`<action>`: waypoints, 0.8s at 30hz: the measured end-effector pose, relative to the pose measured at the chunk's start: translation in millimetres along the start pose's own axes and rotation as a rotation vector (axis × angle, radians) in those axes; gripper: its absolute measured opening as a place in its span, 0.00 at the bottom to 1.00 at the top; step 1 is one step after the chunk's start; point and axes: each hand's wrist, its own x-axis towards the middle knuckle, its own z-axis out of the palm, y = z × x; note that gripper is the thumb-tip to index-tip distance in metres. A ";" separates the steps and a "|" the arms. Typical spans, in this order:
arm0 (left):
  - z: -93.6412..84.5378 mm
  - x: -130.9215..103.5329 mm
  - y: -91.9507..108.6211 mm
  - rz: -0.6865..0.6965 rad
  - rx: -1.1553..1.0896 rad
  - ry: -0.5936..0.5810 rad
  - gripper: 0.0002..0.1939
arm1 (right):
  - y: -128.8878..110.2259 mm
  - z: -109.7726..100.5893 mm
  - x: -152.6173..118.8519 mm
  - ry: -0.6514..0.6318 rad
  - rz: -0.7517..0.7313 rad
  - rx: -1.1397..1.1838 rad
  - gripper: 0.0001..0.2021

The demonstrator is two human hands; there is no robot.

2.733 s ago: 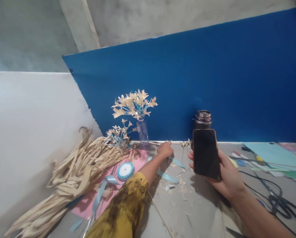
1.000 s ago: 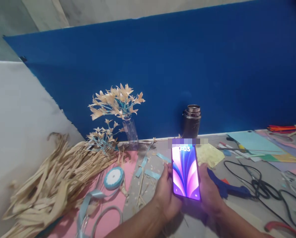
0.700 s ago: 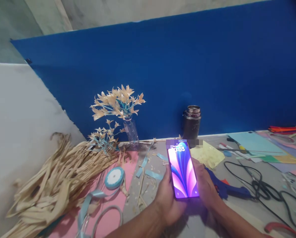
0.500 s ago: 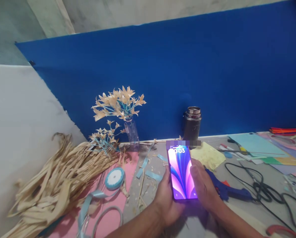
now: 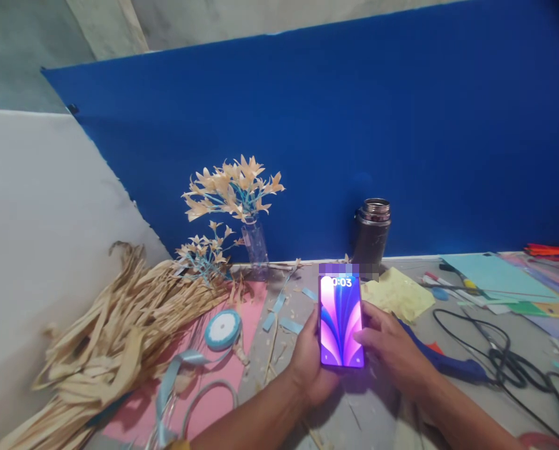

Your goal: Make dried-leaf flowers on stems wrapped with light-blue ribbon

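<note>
A phone point(image 5: 341, 320) with a lit pink and purple screen is held upright above the grey table point(image 5: 377, 412). My left hand point(image 5: 307, 365) cups it from below and on its left edge. My right hand point(image 5: 392, 350) grips its right edge, with the thumb lying over the lower right of the screen. Behind the phone lies a crumpled yellow paper point(image 5: 398, 294), and a dark metal flask point(image 5: 372, 236) stands against the blue board point(image 5: 354, 137).
A heap of dried leaf strips point(image 5: 110, 331) fills the left. Paper flowers in a small vase point(image 5: 255, 240) stand at the back. A ribbon spool point(image 5: 222, 329) and pink sheet point(image 5: 199, 394) lie near left. A blue glue gun point(image 5: 453, 365), black cables point(image 5: 504, 356) and coloured papers point(image 5: 499, 281) lie right.
My left hand came off the table and joined my right on the phone, whose dark screen lit up. Since then my right thumb has moved onto the screen and the view has shifted slightly.
</note>
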 end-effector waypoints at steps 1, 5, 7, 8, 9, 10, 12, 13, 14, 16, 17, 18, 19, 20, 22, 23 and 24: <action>-0.8 0.0 -1.2 0.001 -0.001 0.010 0.29 | 0.7 0.5 0.2 0.038 0.019 0.014 0.14; 0.7 -1.3 -0.8 -0.035 0.040 -0.057 0.32 | 2.0 0.6 1.2 0.114 0.116 0.176 0.23; 3.1 -2.2 1.8 -0.052 0.060 -0.111 0.34 | 0.7 0.4 1.6 0.084 0.150 0.264 0.28; 4.0 -2.5 3.2 -0.049 0.069 -0.124 0.35 | -0.3 0.3 1.8 0.060 0.157 0.295 0.29; 4.5 -2.6 4.6 -0.044 0.079 -0.129 0.35 | -1.2 0.1 2.0 0.038 0.158 0.316 0.30; 4.5 -2.6 5.7 -0.039 0.089 -0.127 0.35 | -2.0 -0.3 2.4 0.023 0.158 0.335 0.30; 3.2 -2.2 7.5 -0.044 0.099 -0.122 0.35 | -2.6 -1.6 3.4 0.008 0.166 0.368 0.29; 2.3 -1.9 8.1 -0.054 0.098 -0.121 0.35 | -2.5 -2.4 4.0 0.008 0.172 0.380 0.29; 1.5 -1.6 8.6 -0.062 0.095 -0.119 0.35 | -2.0 -3.3 4.6 0.012 0.177 0.388 0.29; 0.8 -1.2 9.3 -0.068 0.086 -0.117 0.35 | -0.7 -5.0 5.8 0.022 0.178 0.392 0.28; 1.1 -1.1 9.5 -0.069 0.081 -0.117 0.35 | 0.0 -5.8 6.3 0.025 0.177 0.390 0.28; 1.8 -1.1 9.7 -0.069 0.077 -0.118 0.35 | 0.7 -6.4 6.8 0.026 0.177 0.390 0.28; 2.8 -1.2 10.0 -0.068 0.072 -0.119 0.36 | 1.2 -7.1 7.1 0.024 0.178 0.390 0.28; 4.0 -1.4 10.2 -0.068 0.067 -0.123 0.36 | 1.6 -7.6 7.3 0.021 0.178 0.389 0.27; 6.6 -1.9 11.0 -0.074 0.061 -0.139 0.36 | 1.6 -8.5 7.1 0.017 0.178 0.384 0.27; 7.8 -2.1 11.5 -0.078 0.063 -0.153 0.36 | 1.2 -8.8 6.7 0.018 0.175 0.379 0.26; 8.6 -2.4 12.1 -0.082 0.066 -0.168 0.35 | 0.5 -9.0 6.2 0.021 0.168 0.374 0.25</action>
